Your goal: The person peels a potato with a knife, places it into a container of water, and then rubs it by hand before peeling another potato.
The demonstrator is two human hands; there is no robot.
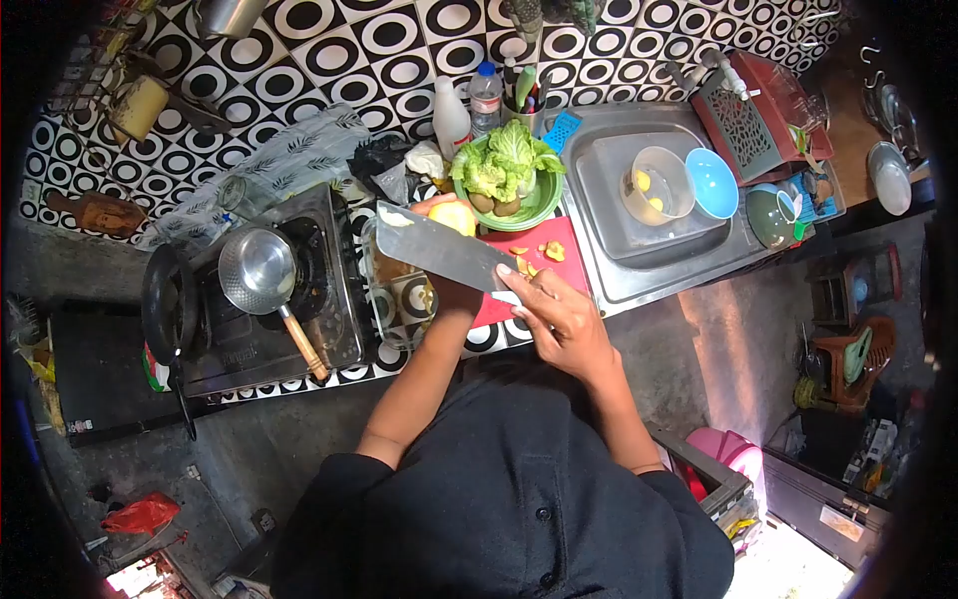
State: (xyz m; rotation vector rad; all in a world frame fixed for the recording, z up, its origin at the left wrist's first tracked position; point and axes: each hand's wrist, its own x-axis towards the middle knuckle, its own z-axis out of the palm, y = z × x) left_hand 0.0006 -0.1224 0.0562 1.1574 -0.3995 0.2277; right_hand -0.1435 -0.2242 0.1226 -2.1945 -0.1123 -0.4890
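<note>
My right hand (561, 317) is closed around the handle of a wide-bladed knife (439, 252), its blade slanting up to the left. Behind the blade, my left hand (456, 297) grips a round yellow piece that looks like a peeled potato (452, 217); the blade hides most of that hand. Below and to the right lies a red cutting board (571, 280) with yellow-orange peelings (553, 251) scattered over it. A green bowl (546, 212) behind the board holds leafy lettuce (511, 160) and brown potatoes (507, 208).
To the left, a saucepan (257, 270) and a black frying pan (170, 304) rest on the stove (235, 354). The steel sink (609, 270) at right contains a beige bowl (659, 185) and a blue bowl (712, 185). Bottles (486, 100) stand against the tiled wall.
</note>
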